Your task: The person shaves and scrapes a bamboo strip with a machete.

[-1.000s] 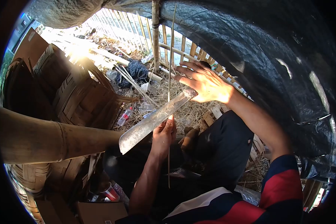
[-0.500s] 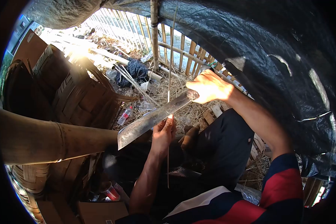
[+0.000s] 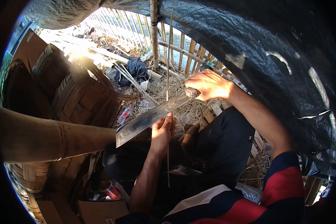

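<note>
My right hand (image 3: 209,85) is closed round the handle of a large machete (image 3: 153,116), whose broad blade slants down to the left. My left hand (image 3: 163,128) pinches a long thin bamboo strip (image 3: 167,80) just below the blade. The strip stands nearly upright in view, running from near the top of the fence down past my left wrist. The blade crosses the strip just above my left fingertips.
A thick bamboo pole (image 3: 59,141) reaches in from the left, beside woven baskets (image 3: 84,99). Shavings (image 3: 190,112) cover the ground ahead. A bamboo fence (image 3: 190,56) and dark tarp (image 3: 280,74) stand beyond. A red cup (image 3: 111,192) is at lower left.
The fingers of my right hand, spread a second ago, have wrapped round the machete handle. The blade tip has shifted slightly up and left. The strip's upper end has moved slightly left and down.
</note>
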Available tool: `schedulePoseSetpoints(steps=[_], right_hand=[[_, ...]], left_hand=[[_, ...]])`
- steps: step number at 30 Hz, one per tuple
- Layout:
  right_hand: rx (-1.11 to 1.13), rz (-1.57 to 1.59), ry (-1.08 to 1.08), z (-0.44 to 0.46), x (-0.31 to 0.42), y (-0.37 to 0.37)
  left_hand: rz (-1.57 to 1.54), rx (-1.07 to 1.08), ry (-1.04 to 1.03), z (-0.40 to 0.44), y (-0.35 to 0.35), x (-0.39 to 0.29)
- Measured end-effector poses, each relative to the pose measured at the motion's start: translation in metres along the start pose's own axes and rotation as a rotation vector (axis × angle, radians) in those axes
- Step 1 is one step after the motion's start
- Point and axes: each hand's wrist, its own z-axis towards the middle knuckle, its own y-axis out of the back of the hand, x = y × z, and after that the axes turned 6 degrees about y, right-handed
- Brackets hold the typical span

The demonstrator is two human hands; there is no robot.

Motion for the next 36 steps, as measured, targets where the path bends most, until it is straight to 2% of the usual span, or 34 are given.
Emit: schedulePoseSetpoints(steps=[2, 6, 11, 17, 21, 24, 26, 29, 34, 36], right_hand=[[-0.196, -0.047, 0.236, 0.001, -0.001, 0.003], [-0.148, 0.062, 0.176, -0.001, -0.004, 0.000], [-0.047, 0.019, 0.061, -0.001, -0.003, 0.000], [-0.188, -0.006, 0.145, -0.003, -0.005, -0.007], [-0.167, 0.008, 0.141, -0.003, -0.003, -0.005], [-0.040, 0.034, 0.053, -0.002, -0.001, 0.000], [-0.139, 0.015, 0.089, -0.003, -0.001, 0.000], [-0.116, -0.008, 0.058, -0.005, 0.003, 0.002], [-0.091, 0.020, 0.034, -0.009, -0.004, -0.005], [-0.289, -0.039, 0.070, -0.011, 0.000, -0.008]], left_hand=[[-0.023, -0.001, 0.020, -0.001, 0.000, 0.000], [-0.017, 0.042, 0.031, -0.001, 0.002, 0.000], [-0.030, 0.026, -0.016, -0.003, -0.003, -0.003], [0.047, -0.041, 0.014, -0.007, -0.010, -0.008], [0.081, -0.027, 0.000, -0.008, -0.008, -0.009], [0.076, -0.027, 0.022, -0.006, -0.007, -0.008], [0.031, -0.072, 0.007, -0.007, -0.012, -0.010], [0.050, 0.007, -0.012, -0.006, -0.003, -0.009], [0.056, -0.017, -0.004, -0.007, -0.006, -0.010], [0.049, -0.034, 0.003, -0.007, -0.009, -0.010]])
